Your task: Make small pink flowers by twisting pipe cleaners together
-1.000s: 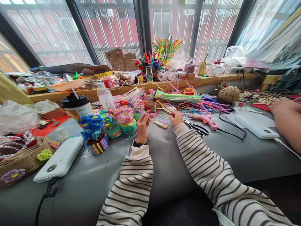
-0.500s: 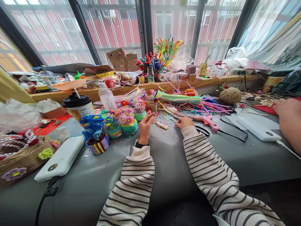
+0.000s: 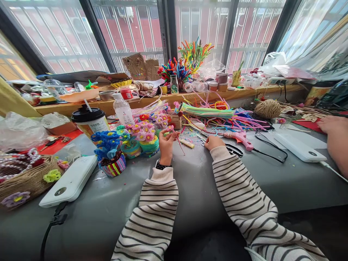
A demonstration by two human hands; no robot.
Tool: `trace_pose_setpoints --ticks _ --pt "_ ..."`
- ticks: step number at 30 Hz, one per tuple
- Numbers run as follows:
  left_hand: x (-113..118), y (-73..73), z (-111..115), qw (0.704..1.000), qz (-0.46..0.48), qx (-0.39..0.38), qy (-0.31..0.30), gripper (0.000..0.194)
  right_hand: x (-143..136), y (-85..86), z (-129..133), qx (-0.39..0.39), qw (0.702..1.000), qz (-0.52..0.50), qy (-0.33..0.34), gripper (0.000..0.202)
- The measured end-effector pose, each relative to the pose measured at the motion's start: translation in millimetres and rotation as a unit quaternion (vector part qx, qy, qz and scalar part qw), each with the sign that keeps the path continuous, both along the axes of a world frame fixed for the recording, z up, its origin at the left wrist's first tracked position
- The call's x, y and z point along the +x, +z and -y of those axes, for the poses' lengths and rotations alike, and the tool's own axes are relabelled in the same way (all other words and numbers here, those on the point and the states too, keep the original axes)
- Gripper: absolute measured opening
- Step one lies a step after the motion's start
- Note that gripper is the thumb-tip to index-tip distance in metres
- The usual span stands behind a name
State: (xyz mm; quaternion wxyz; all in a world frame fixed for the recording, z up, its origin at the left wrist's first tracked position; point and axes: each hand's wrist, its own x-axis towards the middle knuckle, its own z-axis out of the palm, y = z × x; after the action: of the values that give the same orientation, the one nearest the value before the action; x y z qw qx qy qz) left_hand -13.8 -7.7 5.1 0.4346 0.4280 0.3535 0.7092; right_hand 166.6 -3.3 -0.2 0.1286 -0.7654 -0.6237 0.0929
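Observation:
My left hand (image 3: 166, 145) is raised a little over the grey table (image 3: 190, 188), its fingers pinched on a thin pink pipe cleaner (image 3: 180, 143) whose strands hang down beside the thumb. A bit of pink fuzz shows at the fingertips. My right hand (image 3: 214, 143) is closed low over the table; its fingertips are hidden, and a thin pale-blue strand (image 3: 216, 132) shows just beyond them. Metal scissors (image 3: 201, 137) lie partly visible by the right fingers. Between the hands, a small cream-coloured stick (image 3: 187, 143) rests among scattered coloured bits.
Left of my left hand stand pipe-cleaner flower pots, one blue (image 3: 112, 156), one pink (image 3: 148, 139). Behind lies a pile of pipe cleaners (image 3: 209, 111). A pink glue gun (image 3: 243, 139) with a black cord, twine ball (image 3: 268, 108) and white power bank (image 3: 299, 148) lie right, near another person's arm (image 3: 335, 145).
My left hand's fingers have bent inward, and the pink pipe cleaner has shifted left with them. My right hand has barely moved; a pale-blue strand now shows beyond its fingers.

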Motion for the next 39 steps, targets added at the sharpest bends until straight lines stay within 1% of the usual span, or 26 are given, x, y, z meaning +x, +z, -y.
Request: trace_pose_setpoints --ticks 3,7,12,16,18,20,24,27,30,35,37,39 --pt "0 -0.3 0 1.0 0.008 -0.007 -0.003 0.035 0 -0.8 -1 0.007 1.0 0.002 -0.004 0.021" --pt "0 -0.7 -2 0.999 0.019 -0.023 -0.03 0.027 0 -1.4 -3 -0.02 1.0 0.007 -0.001 0.014" --pt "1 -0.4 -2 0.998 0.007 -0.032 -0.049 0.021 0 -0.2 -3 -0.042 0.999 0.017 0.02 0.014" --pt "1 -1.7 0 0.997 -0.009 -0.043 -0.06 0.02 -1 2.0 0 -0.062 0.996 0.023 0.066 0.009" --pt "1 -2.9 0 0.996 -0.027 -0.039 -0.071 0.02 -2 1.7 1 -0.049 0.995 0.017 0.08 0.008" --pt "2 -4.0 -1 0.995 -0.037 -0.029 -0.084 0.021 -3 -0.1 0 -0.021 0.997 -0.004 0.078 0.008" --pt "2 -4.8 -1 0.993 -0.028 -0.016 -0.116 0.025 -4 -5.9 -4 0.077 0.993 -0.057 0.076 0.008" --pt "2 -4.6 -1 0.991 -0.022 -0.025 -0.131 0.029 -6 -7.3 -4 0.164 0.979 -0.094 0.071 0.01" --pt "2 -3.6 0 0.992 -0.006 -0.045 -0.118 0.027 -9 -4.1 0 0.213 0.964 -0.148 0.067 0.013" --pt "1 -0.4 -1 0.991 0.051 -0.085 -0.089 0.025 -16 0.1 6 0.238 0.932 -0.256 0.097 0.016" --pt "0 0.0 -2 0.989 0.077 -0.094 -0.081 0.024 -18 -1.5 5 0.233 0.909 -0.33 0.107 0.024" --pt "-2 -0.5 -4 0.986 0.102 -0.109 -0.079 0.022 -21 -3.6 4 0.223 0.879 -0.407 0.113 0.035"
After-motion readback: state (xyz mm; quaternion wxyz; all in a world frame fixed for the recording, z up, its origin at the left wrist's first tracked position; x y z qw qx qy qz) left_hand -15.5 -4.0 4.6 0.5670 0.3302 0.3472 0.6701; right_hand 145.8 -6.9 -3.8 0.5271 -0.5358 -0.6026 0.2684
